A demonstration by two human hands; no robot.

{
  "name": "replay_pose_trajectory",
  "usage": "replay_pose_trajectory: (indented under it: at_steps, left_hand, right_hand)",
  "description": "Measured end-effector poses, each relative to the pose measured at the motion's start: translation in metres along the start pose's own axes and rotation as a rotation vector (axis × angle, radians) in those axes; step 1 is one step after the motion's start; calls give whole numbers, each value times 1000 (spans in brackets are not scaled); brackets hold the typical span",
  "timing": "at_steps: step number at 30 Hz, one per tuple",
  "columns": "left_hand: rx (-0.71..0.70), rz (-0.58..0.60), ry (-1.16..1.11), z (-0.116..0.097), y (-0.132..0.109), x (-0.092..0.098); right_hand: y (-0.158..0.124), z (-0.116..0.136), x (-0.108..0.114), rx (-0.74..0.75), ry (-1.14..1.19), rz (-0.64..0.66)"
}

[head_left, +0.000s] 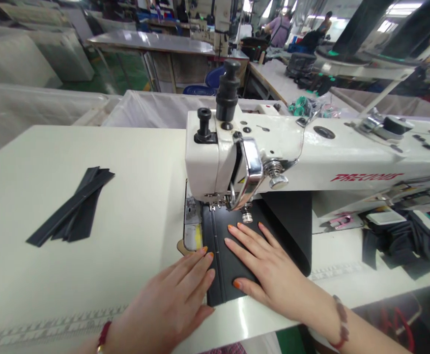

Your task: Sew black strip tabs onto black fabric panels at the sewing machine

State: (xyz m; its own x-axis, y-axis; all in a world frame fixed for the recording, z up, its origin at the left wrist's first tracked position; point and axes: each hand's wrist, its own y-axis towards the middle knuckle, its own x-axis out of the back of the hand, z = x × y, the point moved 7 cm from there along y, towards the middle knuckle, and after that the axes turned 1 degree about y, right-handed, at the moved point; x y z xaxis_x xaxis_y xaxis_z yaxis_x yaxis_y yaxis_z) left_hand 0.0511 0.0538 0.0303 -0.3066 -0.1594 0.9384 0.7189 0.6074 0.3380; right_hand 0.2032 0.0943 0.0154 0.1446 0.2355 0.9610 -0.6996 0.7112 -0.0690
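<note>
A black sheet, leather-like (233,246), lies under the head of a white sewing machine (203,147). Its far right part curls up beneath the machine arm. Along its left side runs a narrow strip with a seam line, passing under the presser foot (213,206). My left hand (174,300) rests at the sheet's left edge, fingers stretched out, fingertips touching the strip. Flat on the sheet, right of the seam, lies my right hand (266,265) with its fingers spread. Neither hand grips anything.
Several black strips (74,206) lie crossed on the white table (137,196) at left. A pile of black pieces (406,241) sits at right under the machine arm. A printed ruler scale (52,327) runs along the front edge. Another person (279,29) stands far back.
</note>
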Motion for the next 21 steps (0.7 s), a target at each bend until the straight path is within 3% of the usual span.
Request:
replay_pose_trajectory:
  at_steps: [10,21]
  left_hand:
    - [-21,27,41,10,5,-3]
    - [26,-61,8,31,11,-9]
  right_hand:
    - [11,-8,-1,-12,-41,22]
    - [28,-19,5,-21,-33,-3]
